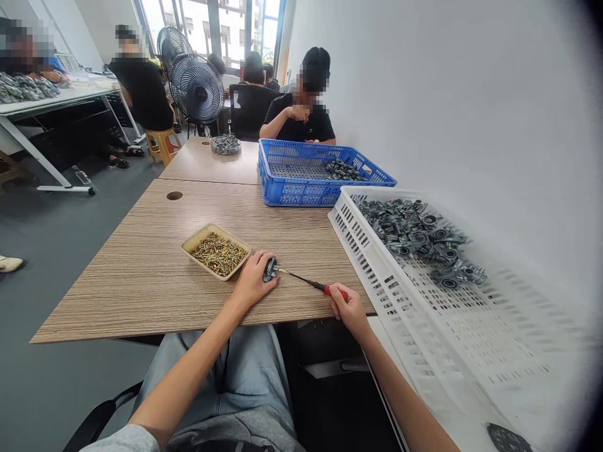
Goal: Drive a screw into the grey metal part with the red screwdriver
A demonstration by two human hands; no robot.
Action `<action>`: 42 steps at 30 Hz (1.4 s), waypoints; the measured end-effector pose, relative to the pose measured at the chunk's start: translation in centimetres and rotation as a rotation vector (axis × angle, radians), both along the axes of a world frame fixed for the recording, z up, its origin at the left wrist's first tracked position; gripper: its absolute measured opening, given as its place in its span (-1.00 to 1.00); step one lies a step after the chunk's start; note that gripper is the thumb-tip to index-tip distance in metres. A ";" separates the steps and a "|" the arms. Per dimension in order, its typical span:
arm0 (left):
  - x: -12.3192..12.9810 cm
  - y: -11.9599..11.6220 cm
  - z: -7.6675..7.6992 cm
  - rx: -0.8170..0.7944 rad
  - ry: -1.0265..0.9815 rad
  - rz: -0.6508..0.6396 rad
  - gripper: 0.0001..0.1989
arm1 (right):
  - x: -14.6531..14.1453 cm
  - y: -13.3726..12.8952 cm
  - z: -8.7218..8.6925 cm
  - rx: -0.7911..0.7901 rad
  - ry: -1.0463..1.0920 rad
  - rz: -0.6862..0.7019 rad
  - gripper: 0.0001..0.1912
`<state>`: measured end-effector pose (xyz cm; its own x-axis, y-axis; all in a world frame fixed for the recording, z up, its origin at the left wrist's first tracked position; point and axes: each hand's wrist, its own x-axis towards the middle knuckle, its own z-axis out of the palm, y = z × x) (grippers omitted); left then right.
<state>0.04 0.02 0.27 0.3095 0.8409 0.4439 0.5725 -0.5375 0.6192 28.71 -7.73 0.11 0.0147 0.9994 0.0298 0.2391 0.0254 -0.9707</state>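
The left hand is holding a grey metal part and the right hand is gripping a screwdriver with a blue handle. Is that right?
Not quite: the head view shows that the handle is red. The left hand does hold the grey metal part, and the right hand grips the screwdriver.

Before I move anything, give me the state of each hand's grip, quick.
Left hand: closed, holding a gray metal part at the tabletop.
Right hand: closed, holding the red-handled screwdriver.
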 end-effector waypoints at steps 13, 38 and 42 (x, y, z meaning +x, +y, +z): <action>0.0 0.0 0.0 0.004 -0.008 0.000 -0.51 | 0.2 -0.2 0.4 0.006 0.047 0.034 -0.64; 0.0 0.1 -0.1 -0.003 -0.008 0.010 -0.51 | 0.4 0.1 -0.8 0.022 0.064 0.023 -0.61; 0.0 0.1 -0.1 0.001 -0.006 0.006 -0.51 | 0.5 0.1 -0.9 0.020 0.068 0.021 -0.63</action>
